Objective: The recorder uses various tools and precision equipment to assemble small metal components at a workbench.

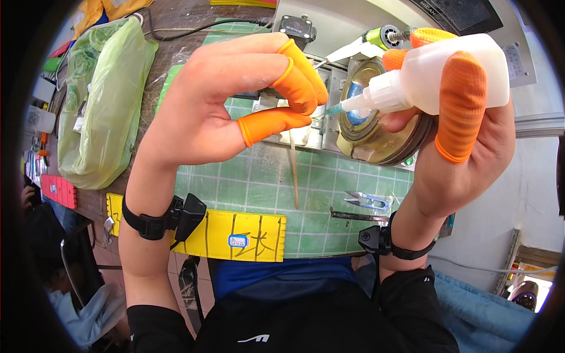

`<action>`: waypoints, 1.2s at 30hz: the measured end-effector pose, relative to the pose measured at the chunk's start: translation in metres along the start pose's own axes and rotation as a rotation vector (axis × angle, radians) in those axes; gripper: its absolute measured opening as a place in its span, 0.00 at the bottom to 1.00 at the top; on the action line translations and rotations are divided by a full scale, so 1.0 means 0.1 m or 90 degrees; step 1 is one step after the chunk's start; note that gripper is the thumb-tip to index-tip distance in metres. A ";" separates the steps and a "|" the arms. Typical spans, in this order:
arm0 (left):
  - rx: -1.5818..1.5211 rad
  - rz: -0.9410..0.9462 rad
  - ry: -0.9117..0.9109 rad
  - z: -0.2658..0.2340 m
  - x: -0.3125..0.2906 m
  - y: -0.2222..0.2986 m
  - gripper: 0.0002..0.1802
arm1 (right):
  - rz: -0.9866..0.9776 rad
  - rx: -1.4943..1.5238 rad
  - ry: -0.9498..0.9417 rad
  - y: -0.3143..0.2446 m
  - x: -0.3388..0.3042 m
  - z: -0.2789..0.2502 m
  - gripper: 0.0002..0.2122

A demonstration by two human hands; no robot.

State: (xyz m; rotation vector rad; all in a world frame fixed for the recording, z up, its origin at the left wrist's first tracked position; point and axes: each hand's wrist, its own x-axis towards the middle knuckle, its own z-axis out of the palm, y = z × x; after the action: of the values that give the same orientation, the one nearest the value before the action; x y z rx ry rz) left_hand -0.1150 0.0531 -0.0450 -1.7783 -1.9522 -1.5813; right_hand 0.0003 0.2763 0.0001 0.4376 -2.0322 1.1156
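My left hand (209, 103), with orange finger cots on its fingertips, is held up over the bench with thumb and fingers pinched together. Whatever sits in that pinch is too small to make out. My right hand (463, 120), also in orange cots, is wrapped round a translucent white squeeze bottle (425, 79). The bottle lies tilted nearly level, and its thin teal nozzle (335, 109) points at my left fingertips, very close to them. Behind and below the nozzle stands a round brass-coloured dish (376, 154) with blue inside. A thin wooden stick (294, 176) extends toward me below my left fingertips.
The green gridded cutting mat (235, 188) covers the bench. Thread snips (368, 200) and a dark metal strip (353, 216) lie near its front right. A yellow marked strip (265, 229) lies at the front edge. Left is a pale green plastic bag (106, 106); grey equipment (347, 23) stands behind.
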 end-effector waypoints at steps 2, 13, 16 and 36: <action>-0.002 0.003 0.000 0.00 0.00 -0.01 0.08 | 0.004 0.018 -0.007 -0.01 0.00 0.00 0.17; -0.013 0.004 0.001 0.00 0.01 -0.02 0.08 | -0.010 0.008 -0.029 0.02 -0.01 -0.04 0.17; -0.011 0.004 -0.002 -0.01 0.00 -0.01 0.08 | 0.003 -0.034 0.045 0.02 -0.02 0.05 0.17; -0.064 -0.153 0.188 0.05 -0.31 -0.05 0.06 | 0.157 -0.052 0.411 -0.32 -0.79 -1.85 0.22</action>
State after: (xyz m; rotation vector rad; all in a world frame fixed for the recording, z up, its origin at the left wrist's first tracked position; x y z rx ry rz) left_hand -0.1059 0.0361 -0.0703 -1.2827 -2.0313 -1.9169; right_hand 0.1550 0.4065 0.0188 -0.2081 -1.5667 1.1284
